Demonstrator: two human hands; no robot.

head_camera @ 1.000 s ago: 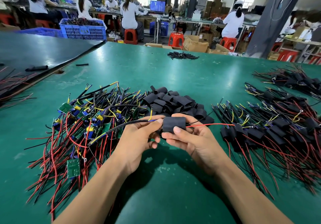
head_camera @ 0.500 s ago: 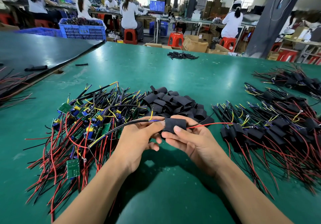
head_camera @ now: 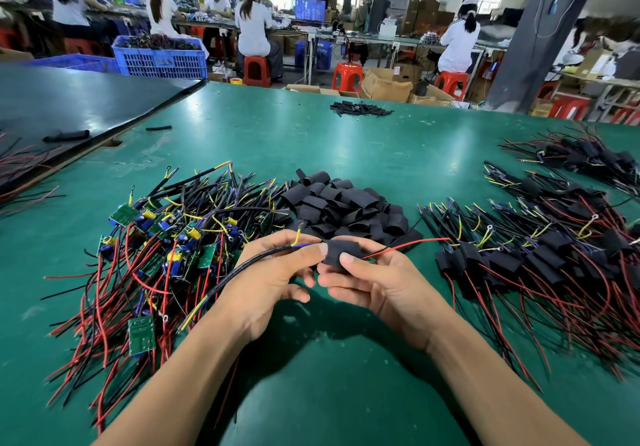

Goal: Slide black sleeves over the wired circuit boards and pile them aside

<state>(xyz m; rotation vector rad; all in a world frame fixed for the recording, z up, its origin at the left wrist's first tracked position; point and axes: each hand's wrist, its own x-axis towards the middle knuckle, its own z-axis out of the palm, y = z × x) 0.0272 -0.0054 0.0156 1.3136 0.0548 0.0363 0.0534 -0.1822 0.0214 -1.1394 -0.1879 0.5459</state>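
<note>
Three piles across the table (head_camera: 346, 141).
Bare boards (head_camera: 166, 238) left, loose sleeves (head_camera: 343, 206) centre, sleeved boards (head_camera: 540, 255) right; before the centre heap, left hand (head_camera: 266, 272) on a cable (head_camera: 242, 272) meets right hand (head_camera: 377, 279) on one sleeve (head_camera: 341, 251).

table (head_camera: 346, 148): green, smooth, slight sheen | sleeves (head_camera: 346, 206): matt black | stools (head_camera: 257, 71): glossy red plastic

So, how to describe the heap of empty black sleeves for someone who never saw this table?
On the green table, just beyond the person's left hand and right hand, lies the heap of empty black sleeves. It sits between bare wired circuit boards on the left and sleeved boards on the right. Unlike them, it has no wires, only short flattened tubes.
</note>
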